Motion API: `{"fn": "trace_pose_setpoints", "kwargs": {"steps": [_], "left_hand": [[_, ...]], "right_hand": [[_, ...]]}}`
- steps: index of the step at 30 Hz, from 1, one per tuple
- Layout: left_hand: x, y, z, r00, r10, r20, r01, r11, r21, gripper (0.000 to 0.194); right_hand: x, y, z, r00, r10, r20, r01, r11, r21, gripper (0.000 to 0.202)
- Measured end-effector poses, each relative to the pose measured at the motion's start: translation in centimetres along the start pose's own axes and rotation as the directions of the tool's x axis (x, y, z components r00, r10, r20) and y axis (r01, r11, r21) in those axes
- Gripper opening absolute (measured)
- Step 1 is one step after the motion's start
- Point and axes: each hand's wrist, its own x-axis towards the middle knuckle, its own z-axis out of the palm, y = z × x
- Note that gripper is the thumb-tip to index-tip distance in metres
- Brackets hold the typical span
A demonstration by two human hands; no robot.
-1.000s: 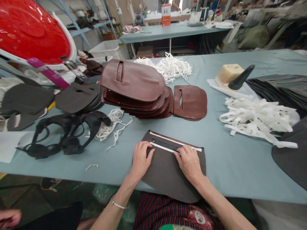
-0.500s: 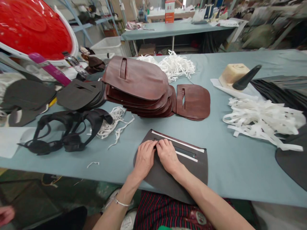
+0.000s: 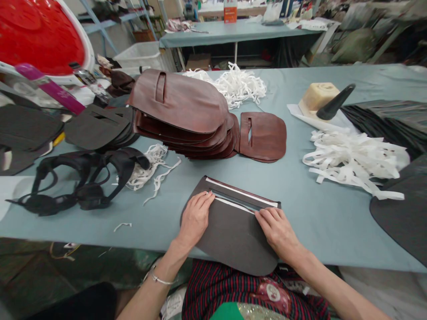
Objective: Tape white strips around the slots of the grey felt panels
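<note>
A dark grey flap-shaped panel (image 3: 233, 240) lies in front of me, its rounded end overhanging the table edge. Near its straight far edge runs a long slot (image 3: 233, 199), with a white tape strip (image 3: 242, 191) above it and another white strip (image 3: 233, 205) along its lower side. My left hand (image 3: 196, 215) is closed on the panel at the slot's left end, fingertips together. At the right end, my right hand (image 3: 278, 231) pinches the slot's lower edge by the strip. The undersides of the fingers are hidden.
Brown slotted leather pieces (image 3: 180, 102) are stacked beyond the panel, with a smaller brown piece (image 3: 265, 135) beside them. White strips (image 3: 353, 160) lie right, near a black-handled tool (image 3: 335, 103) and a pale block (image 3: 320, 95). A black strapped headset (image 3: 90, 178) sits left.
My right hand has slid from beside my left hand to the slot's right end. My left hand stays near the left end. The view has shifted slightly.
</note>
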Motion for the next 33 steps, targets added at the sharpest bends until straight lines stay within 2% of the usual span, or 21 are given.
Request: {"fn": "trace_pose_setpoints", "kwargs": {"steps": [2, 5, 9, 13, 20, 29, 33], "left_hand": [[0.0, 0.0, 0.1, 1.0, 0.001, -0.004, -0.001, 1.0, -0.005, 0.043], [-0.1, -0.1, 0.2, 1.0, -0.001, -0.017, 0.001, 1.0, -0.003, 0.043], [-0.2, -0.1, 0.1, 1.0, 0.001, -0.008, -0.001, 1.0, 0.004, 0.041], [-0.2, 0.0, 0.0, 1.0, 0.001, -0.001, -0.001, 1.0, 0.017, 0.038], [-0.2, 0.3, 0.0, 1.0, -0.002, 0.021, 0.001, 0.998, 0.07, 0.038], [-0.1, 0.2, 0.2, 1.0, 0.007, 0.028, -0.009, 0.996, 0.085, 0.04], [-0.2, 0.1, 0.3, 1.0, 0.006, 0.027, -0.008, 0.996, 0.086, 0.042]], "right_hand": [[1.4, -0.7, 0.5, 0.997, 0.079, 0.005, -0.079, 0.997, 0.022, 0.025], [5.2, -2.9, 1.9, 0.99, 0.138, -0.025, -0.137, 0.989, 0.047, 0.028], [9.9, -5.9, 3.4, 0.994, 0.104, -0.025, -0.102, 0.994, 0.047, 0.026], [11.2, -7.2, 3.8, 0.997, 0.074, -0.019, -0.074, 0.997, -0.026, 0.022], [8.7, -5.9, 2.7, 0.999, 0.027, 0.019, -0.025, 0.995, -0.094, 0.019], [1.1, -2.1, 0.3, 0.998, 0.054, 0.023, -0.051, 0.993, -0.104, 0.026], [-1.1, -0.9, -0.7, 0.999, 0.047, 0.026, -0.045, 0.996, -0.075, 0.026]]}}
